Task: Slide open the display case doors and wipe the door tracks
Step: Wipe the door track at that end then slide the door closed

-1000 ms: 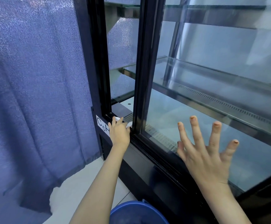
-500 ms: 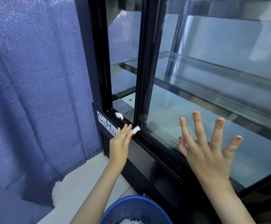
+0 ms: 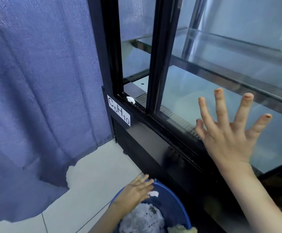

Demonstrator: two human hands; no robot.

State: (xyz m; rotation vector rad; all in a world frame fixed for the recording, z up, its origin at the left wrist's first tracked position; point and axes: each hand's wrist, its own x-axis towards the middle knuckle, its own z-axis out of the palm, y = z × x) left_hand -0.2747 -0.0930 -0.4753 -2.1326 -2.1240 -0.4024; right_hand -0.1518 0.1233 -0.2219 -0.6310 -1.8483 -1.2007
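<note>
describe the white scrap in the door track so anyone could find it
On the black display case, follow the bottom door track to its left end, above the C5H10 label. The crumpled white scrap lies there alone; the other white scrap is at the left hand, over the blue bucket.

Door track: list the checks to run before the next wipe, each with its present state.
1. Sliding door pulled aside from the frame: ok.
2. Right hand flat on that door: ok.
3. Door track free of scraps: not ok, a white scrap lies on it.
4. Left hand rid of the white piece at its fingertips: cannot tell.
5. Blue bucket under the left hand: ok.
</note>
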